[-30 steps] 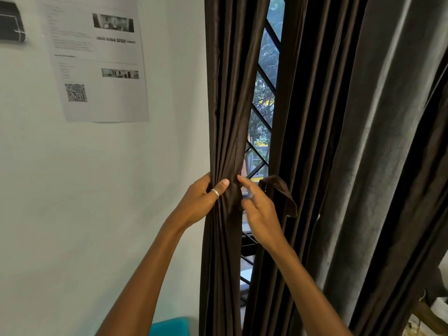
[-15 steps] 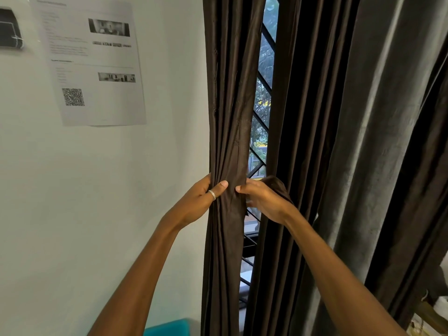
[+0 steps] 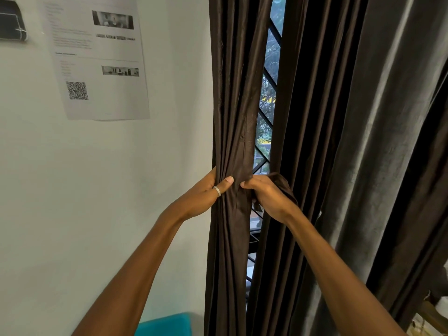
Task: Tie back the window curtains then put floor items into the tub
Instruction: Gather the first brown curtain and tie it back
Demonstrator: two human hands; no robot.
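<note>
A dark brown curtain hangs gathered into a narrow bunch beside the white wall. My left hand, with a ring on the thumb, grips the bunch from the left at mid height. My right hand grips the bunch from the right, and a dark brown tie-back strip is bunched behind its knuckles. A second, wider curtain hangs to the right. Between the two curtains a slit of window with a black diamond grille shows.
A printed sheet with a QR code is stuck on the wall at upper left. A teal object sits at the bottom edge, left of the curtain. Something pale and wooden shows at the bottom right corner.
My right hand has closed from straight fingers onto the curtain bunch, pulling the tie-back strip in with it. My left hand has kept its grip in the same place.
</note>
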